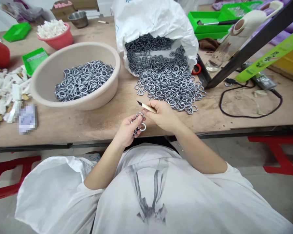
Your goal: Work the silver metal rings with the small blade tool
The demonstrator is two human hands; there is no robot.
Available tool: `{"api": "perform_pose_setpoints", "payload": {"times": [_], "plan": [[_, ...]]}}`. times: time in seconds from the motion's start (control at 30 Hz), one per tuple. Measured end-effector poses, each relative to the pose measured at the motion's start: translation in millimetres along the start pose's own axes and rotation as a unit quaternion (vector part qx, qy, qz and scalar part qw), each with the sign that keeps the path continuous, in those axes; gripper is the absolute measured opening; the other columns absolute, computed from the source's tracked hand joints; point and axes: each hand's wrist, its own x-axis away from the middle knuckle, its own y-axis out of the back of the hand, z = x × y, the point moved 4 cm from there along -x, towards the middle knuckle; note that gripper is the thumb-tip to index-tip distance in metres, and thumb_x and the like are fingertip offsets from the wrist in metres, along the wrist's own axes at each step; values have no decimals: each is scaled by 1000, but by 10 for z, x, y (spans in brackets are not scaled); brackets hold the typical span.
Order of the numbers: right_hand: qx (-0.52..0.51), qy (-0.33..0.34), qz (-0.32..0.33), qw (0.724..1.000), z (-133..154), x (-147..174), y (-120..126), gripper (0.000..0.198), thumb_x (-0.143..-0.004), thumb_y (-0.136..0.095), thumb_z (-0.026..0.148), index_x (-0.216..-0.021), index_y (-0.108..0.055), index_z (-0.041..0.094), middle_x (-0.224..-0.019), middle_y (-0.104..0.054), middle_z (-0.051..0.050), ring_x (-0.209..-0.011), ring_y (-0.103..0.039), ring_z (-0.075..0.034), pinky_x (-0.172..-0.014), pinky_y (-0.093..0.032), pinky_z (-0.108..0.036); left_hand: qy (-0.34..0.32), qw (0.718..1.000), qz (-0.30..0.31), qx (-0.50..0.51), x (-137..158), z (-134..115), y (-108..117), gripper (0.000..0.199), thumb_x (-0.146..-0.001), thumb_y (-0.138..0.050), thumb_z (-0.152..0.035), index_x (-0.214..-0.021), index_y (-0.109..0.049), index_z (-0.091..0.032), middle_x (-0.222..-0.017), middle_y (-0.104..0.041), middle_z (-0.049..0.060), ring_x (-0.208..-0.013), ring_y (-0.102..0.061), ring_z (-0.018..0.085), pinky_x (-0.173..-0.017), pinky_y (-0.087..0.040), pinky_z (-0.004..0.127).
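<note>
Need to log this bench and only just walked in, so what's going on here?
A person at a wooden table has a few grey rings in the left hand and a slim, dark-tipped tool in the right hand. The tool's tip is close to those rings. More rings lie heaped in a wide basin, and others spill from a white sack onto the tabletop.

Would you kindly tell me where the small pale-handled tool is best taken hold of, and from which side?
The small tool is probably best gripped by its pale handle, coming from the right, as the right hand does, since its dark tip tapers and points left.
</note>
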Motion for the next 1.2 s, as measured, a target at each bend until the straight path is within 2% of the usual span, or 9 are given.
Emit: {"api": "perform_pose_setpoints", "payload": {"times": [0.4,0.47,0.6,0.7,0.8,0.9,1.0,1.1,1.2], "plan": [[-35,-26,-28,999,-121,-55,-7,20,-83,-67,36,-79,-68,17,-72,-63,1,-68,-51,-13,-65,-37,-27,-92,984,-49,-145,17,-197,92,47,-76,-74,-59,-90,-66,-15,-61,-55,-2,-46,-45,8,-40,-27,21],[-72,-23,-84,994,-84,-49,94,24,-82,-70,40,-78,-64,18,-67,-55,3,-63,-44,-11,-60,-33,-26,-247,922,-132,-269,72,-635,220,40,-86,-67,-55,-92,-68,-16,-66,-60,0,-55,-50,11,-53,-41,25],[-139,-4,-92,986,-13,-42,172,34,-81,-72,50,-77,-60,19,-68,-51,4,-58,-38,-8,-54,-29,-25,-439,661,-362,-488,76,-1560,597,33,-98,-54,-43,-103,-67,-13,-104,-67,10,-104,-57,22,-104,-39,43],[-165,-17,-62,984,-28,-35,156,45,-81,-70,62,-74,-58,19,-67,-51,3,-53,-37,-7,-48,-26,-25,-302,625,-407,-594,-146,-1795,837,41,-94,-60,-45,-115,-66,-11,-134,-59,18,-131,-43,36,-114,-19,65],[-205,-41,-29,977,-62,-21,129,52,-79,-68,69,-75,-59,18,-65,-52,4,-48,-36,-6,-44,-23,-25,-357,607,-355,-615,-127,-1605,667,43,-93,-57,-50,-123,-66,-19,-147,-52,11,-144,-27,37,-117,-2,65],[-232,-38,16,972,-42,-5,81,52,-79,-67,70,-75,-60,18,-59,-46,6,-46,-34,-6,-43,-23,-24,-425,665,-194,-583,20,-1089,245,44,-99,-43,-53,-99,-70,-19,-112,-69,12,-115,-54,29,-108,-29,50],[-226,-11,86,970,18,28,-9,52,-85,-61,69,-72,-58,18,-58,-49,5,-49,-39,-7,-47,-30,-24,-295,849,2,-439,43,-509,-89,52,-96,-42,-62,-77,-64,-19,-78,-65,7,-78,-57,20,-80,-44,36],[-141,31,46,988,50,98,-16,56,-90,-49,73,-74,-56,20,-64,-58,1,-60,-50,-11,-59,-38,-26,-190,968,26,-163,25,-217,-197,49,-89,-57,-62,-66,-55,-18,-65,-54,1,-64,-50,14,-66,-42,28],[57,81,-78,992,81,225,54,58,-96,-38,71,-75,-55,20,-65,-55,0,-63,-48,-13,-62,-33,-29,-138,990,9,7,24,-155,-196,44,-82,-73,-51,-64,-52,-17,-62,-47,-2,-58,-44,9,-57,-38,23]]}}
